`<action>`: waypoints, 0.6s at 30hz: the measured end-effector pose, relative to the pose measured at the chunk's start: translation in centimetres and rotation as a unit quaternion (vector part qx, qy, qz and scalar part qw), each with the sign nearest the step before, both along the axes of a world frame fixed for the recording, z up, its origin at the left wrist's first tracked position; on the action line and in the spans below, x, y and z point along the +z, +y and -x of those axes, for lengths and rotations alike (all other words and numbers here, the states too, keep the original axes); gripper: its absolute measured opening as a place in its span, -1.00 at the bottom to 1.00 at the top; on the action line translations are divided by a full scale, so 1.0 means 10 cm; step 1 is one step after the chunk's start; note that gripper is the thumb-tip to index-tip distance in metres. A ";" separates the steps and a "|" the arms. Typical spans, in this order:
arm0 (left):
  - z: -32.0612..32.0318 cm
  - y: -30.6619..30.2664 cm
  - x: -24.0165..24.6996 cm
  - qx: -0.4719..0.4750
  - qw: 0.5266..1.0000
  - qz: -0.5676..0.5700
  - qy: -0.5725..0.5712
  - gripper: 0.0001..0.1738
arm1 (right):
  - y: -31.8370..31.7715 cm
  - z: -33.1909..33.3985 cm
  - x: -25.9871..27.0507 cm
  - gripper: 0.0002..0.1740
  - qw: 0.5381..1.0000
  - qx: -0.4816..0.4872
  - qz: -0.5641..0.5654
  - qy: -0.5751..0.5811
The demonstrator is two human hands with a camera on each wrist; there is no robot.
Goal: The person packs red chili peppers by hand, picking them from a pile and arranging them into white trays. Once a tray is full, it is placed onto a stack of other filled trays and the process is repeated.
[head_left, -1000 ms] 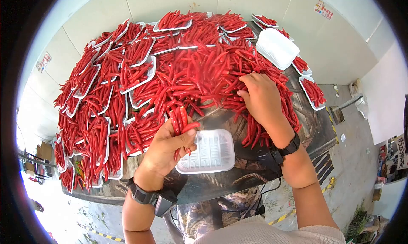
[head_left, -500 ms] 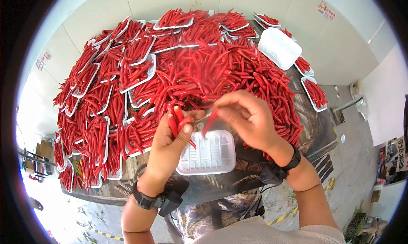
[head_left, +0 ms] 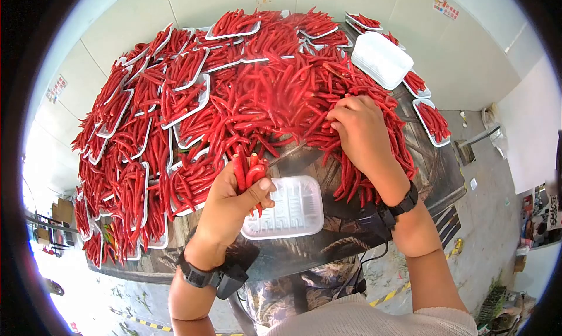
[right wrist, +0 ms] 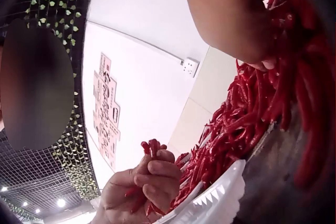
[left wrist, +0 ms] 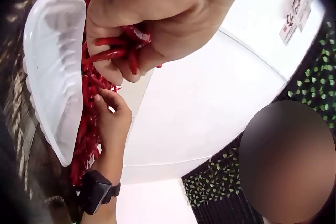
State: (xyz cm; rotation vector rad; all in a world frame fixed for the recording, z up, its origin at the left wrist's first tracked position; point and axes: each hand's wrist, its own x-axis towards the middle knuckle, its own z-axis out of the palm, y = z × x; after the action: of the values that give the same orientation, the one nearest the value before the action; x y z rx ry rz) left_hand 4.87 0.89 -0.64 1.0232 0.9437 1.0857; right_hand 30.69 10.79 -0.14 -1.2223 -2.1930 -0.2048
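The left hand (head_left: 225, 210) holds a small bunch of red chilies (head_left: 240, 171), fingers curled round them, at the left edge of a white tray (head_left: 293, 210) with nothing in it. In the left wrist view chili ends (left wrist: 113, 54) poke out between the fingers of the left hand (left wrist: 157, 14). Over the right part of the loose chili heap (head_left: 281, 96) is the right hand (head_left: 363, 131), its fingers bent down among the chilies; whether it grips one is hidden. The right wrist view has the right hand (right wrist: 236, 19) touching the heap too.
Filled chili trays (head_left: 187, 101) cover the table's left and back. A stack of white trays (head_left: 381, 60) stands at the back right, with a filled tray (head_left: 432, 123) near the right edge. Dark tabletop (head_left: 345, 224) shows right of the white tray.
The right hand has gone from beside the left hand, where it held a chili, back to the heap at the right. The left hand keeps its bunch near the tray.
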 end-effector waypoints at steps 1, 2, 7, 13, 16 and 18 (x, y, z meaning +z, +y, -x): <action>0.00 0.00 0.00 -0.001 1.000 -0.002 0.002 -0.73 | 0.00 0.01 -0.01 -0.85 1.000 -0.001 -0.002 0.002; -0.02 0.00 0.01 0.012 1.000 0.002 -0.018 -0.76 | 0.00 0.02 -0.02 -0.86 1.000 -0.005 -0.013 -0.023; -0.06 0.00 0.07 0.051 0.995 0.023 -0.077 -0.79 | -0.07 0.06 0.01 -0.86 0.997 -0.023 -0.028 -0.061; -0.22 -0.01 0.12 0.124 0.989 0.029 -0.075 -0.73 | -0.40 0.41 0.22 -0.79 0.883 0.187 0.231 0.362; -0.22 -0.02 -0.05 0.106 0.992 -0.059 -0.042 -0.75 | -0.57 0.66 0.01 -0.80 0.788 0.253 0.335 0.451; -0.17 -0.02 -0.08 0.074 0.993 -0.083 0.046 -0.74 | -0.56 0.65 0.02 -0.80 0.835 0.260 0.288 0.389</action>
State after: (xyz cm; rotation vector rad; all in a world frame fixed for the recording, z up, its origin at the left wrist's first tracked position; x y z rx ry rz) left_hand 6.58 0.73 -1.45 1.1611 1.0296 1.2655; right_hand 24.24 5.17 0.10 -0.7101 -1.7571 1.0650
